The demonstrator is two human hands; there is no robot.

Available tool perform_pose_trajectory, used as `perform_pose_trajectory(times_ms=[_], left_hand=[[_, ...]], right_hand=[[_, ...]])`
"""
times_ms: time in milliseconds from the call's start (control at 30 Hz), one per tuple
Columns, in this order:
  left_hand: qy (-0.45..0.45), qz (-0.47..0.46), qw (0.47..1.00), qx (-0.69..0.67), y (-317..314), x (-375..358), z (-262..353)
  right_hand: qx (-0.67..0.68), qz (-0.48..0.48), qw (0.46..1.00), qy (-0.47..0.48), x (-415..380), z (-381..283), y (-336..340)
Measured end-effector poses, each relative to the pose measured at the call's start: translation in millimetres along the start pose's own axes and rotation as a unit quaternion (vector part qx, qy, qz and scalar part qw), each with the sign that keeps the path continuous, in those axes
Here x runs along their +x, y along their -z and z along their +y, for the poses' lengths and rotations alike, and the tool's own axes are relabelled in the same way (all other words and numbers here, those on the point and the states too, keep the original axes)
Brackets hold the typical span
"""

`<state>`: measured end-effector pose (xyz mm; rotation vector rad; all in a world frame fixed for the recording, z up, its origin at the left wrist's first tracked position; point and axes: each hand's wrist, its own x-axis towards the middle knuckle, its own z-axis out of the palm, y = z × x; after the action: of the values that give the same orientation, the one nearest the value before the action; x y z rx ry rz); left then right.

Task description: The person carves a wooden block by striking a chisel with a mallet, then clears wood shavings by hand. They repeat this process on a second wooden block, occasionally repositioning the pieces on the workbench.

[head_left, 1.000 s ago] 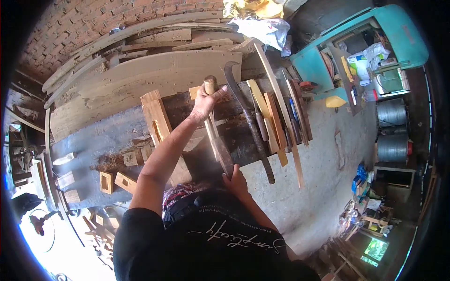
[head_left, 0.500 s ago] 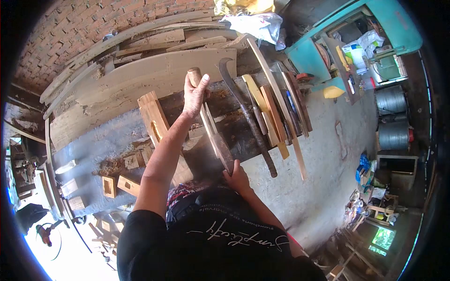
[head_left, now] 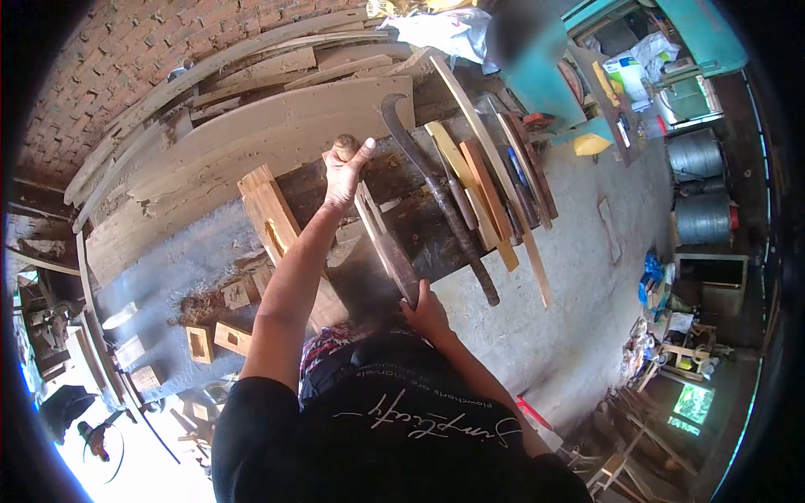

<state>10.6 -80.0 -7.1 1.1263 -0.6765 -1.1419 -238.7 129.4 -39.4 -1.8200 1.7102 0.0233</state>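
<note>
My left hand [head_left: 342,180] is closed round a wooden handle [head_left: 345,146] whose rounded end sticks out above the fist. Below that fist runs a long narrow piece [head_left: 387,246], pale wood on its upper part and dark brown lower down. My right hand [head_left: 428,312] is closed on its dark lower end, close to my body. Whether the handle and the long piece are one object I cannot make out. A thick wooden block with a slot [head_left: 270,210] lies left of my left hand. Right of the long piece is a hooked sickle-like blade [head_left: 402,134] on a long dark shaft.
Several wooden strips [head_left: 482,189] lie side by side at the workbench's right end. Small mortised blocks [head_left: 199,344] are on the bench's left part. Planks [head_left: 251,138] lean along the brick wall [head_left: 101,92]. A teal cabinet [head_left: 700,33] and metal drums [head_left: 700,218] stand at right.
The wooden handle in my left hand has tipped, so its rounded end faces the camera more. The view has shifted slightly. My right hand keeps its grip, and a dark blurred shape appears near the cabinet.
</note>
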Motion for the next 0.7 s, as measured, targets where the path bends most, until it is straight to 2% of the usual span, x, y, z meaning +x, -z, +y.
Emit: perform_pose_trajectory(times_ms=[133, 333, 533, 700], left_hand=[[-0.01, -0.039, 0.998, 0.042, 0.3, -2.9, -4.4], [0.012, -0.074, 0.997, 0.024, 4.5, -4.1, -9.5], [0.058, -0.022, 0.997, 0.049, 8.6, -0.5, -3.2], [0.019, -0.015, 0.998, 0.051, 6.1, -2.1, -13.8]], right_hand=[[-0.001, -0.004, 1.0, -0.013, -0.2, -1.9, -0.6], [0.003, -0.03, 0.999, -0.029, 1.0, -5.6, 5.7], [0.022, -0.007, 1.0, -0.019, 1.8, -12.0, 9.8], [0.017, -0.013, 1.0, -0.016, 3.2, -9.3, 8.5]])
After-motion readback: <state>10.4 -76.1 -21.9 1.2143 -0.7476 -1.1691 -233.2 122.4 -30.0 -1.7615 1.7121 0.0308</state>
